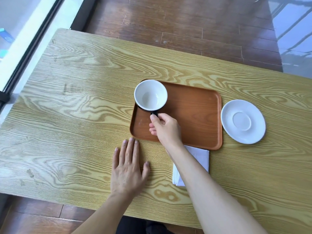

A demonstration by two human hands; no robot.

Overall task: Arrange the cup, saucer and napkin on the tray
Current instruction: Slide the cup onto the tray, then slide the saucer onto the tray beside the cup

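The right hand (164, 126) is pinched on the dark handle of the cup (150, 95), thumb on top and fingers curled beneath, and the cup sits over the far left corner of the tray (194, 115); whether it rests on the tray or hangs just above it I cannot tell. The handle points back toward the person, so the cup lies straight ahead of that hand. The left hand (128, 168) lies flat on the table (76, 98), fingers loosely together and thumb out, its tips just beside the tray's near left corner, holding nothing. The saucer (243, 121) stands on the table just off the tray's right edge, on the right hand's side, so I would guess that hand fetches it next. The napkin (199, 159) lies folded on the table at the tray's near edge, partly under the right forearm.
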